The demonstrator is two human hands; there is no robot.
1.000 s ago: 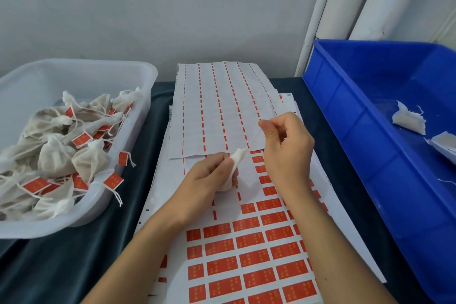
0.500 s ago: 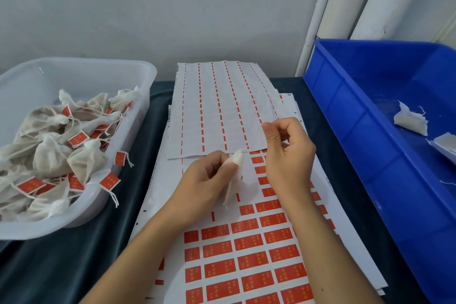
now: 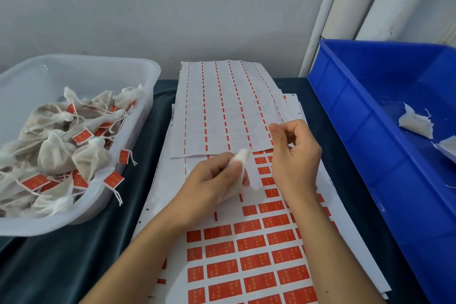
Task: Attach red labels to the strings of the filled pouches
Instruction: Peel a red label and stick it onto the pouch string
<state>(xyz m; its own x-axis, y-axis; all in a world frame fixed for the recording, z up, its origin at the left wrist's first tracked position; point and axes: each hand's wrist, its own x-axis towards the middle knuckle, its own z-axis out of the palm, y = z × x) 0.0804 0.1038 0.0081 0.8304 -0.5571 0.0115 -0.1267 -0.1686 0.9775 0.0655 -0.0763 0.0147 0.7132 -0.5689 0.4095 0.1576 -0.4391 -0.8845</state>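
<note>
Gripping a small white pouch (image 3: 238, 172) between curled fingers and thumb, the left hand (image 3: 212, 181) rests over the sheet of red labels (image 3: 249, 264) on the table (image 3: 74, 266). The right hand (image 3: 294, 155), at the pouch's 2 o'clock and just beside it, has its fingers curled with thumb and forefinger pinched; whether they hold the string I cannot tell. Labelled pouches (image 3: 56, 155) fill the clear tub (image 3: 138, 69) at 9 o'clock; a blue bin (image 3: 350, 111) sits at 3 o'clock.

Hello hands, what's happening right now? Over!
Left hand grips a white pouch over the label sheet. Right hand curled, its grip unclear. Nothing in the way.
</note>
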